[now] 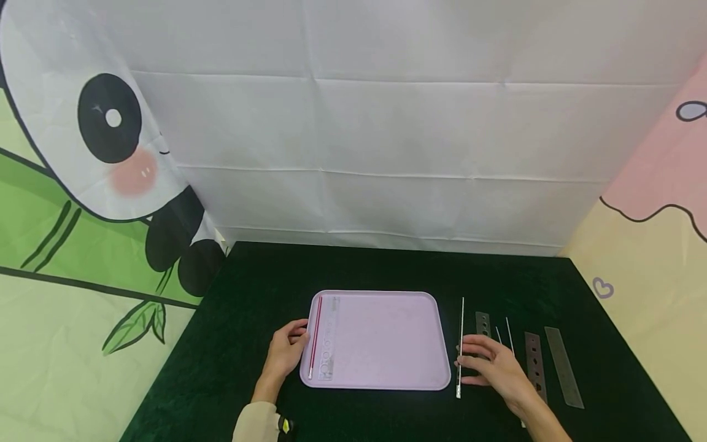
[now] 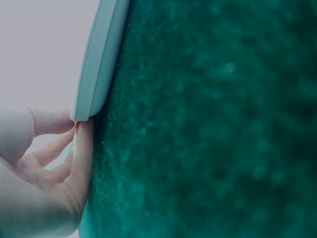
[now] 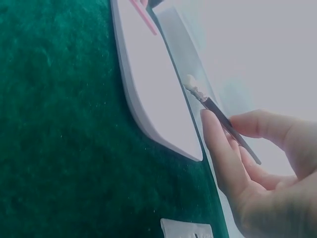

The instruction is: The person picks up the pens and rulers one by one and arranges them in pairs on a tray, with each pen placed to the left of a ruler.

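A pale pink rectangular tray [image 1: 386, 341] lies on the dark green cloth. My left hand [image 1: 286, 348] grips its left rim, thumb and fingers meeting at the edge in the left wrist view. Inside the tray, along its left side, lie a thin red stick [image 1: 315, 337] and a clear strip with round cutouts [image 1: 328, 347]. Just off the tray's right side, my right hand [image 1: 491, 363] pinches a long thin stick [image 1: 461, 325] between thumb and fingers. Dark along its shaft in the right wrist view, this stick [image 3: 218, 114] has a pale, silvery, uneven end.
Right of the tray lie a short strip with holes [image 1: 483, 323], thin pale sticks [image 1: 509, 334], a longer holed strip [image 1: 534, 362] and a plain flat strip [image 1: 563, 366]. My right hand and forearm partly cover some. A white hanging cloth [image 1: 386, 209] borders the table's back.
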`<state>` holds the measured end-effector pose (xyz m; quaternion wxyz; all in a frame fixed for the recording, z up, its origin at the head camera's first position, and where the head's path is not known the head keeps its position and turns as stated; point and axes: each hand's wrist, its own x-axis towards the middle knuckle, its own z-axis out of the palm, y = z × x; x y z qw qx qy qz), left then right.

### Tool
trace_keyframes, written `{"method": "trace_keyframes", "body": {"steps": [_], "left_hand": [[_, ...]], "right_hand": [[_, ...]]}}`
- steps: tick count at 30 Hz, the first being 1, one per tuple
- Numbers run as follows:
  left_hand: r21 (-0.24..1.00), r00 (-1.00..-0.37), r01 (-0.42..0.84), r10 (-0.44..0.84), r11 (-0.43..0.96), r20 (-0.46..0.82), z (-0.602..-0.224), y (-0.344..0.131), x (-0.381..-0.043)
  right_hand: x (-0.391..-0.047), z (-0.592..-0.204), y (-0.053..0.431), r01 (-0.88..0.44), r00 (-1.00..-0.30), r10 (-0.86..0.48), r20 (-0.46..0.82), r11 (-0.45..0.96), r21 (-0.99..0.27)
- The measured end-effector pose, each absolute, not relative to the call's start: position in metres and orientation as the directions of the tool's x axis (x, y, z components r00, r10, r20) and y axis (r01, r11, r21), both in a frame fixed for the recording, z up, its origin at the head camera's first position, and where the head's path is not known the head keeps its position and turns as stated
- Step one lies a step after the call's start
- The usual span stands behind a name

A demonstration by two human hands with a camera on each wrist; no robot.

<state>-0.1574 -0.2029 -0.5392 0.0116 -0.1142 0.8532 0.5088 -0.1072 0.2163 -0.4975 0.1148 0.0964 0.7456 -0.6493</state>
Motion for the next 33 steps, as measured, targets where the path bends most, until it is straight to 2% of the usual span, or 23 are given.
{"method": "trace_keyframes", "body": {"steps": [33], "left_hand": [[0.874, -0.98, -0.175, -0.169, 0.452, -0.108, -0.537, -0.202, -0.157]], "right_hand": [[-0.127, -0.489, 0.187, 0.225, -0.965, -0.111, -0.237, 0.108, -0.968]]}}
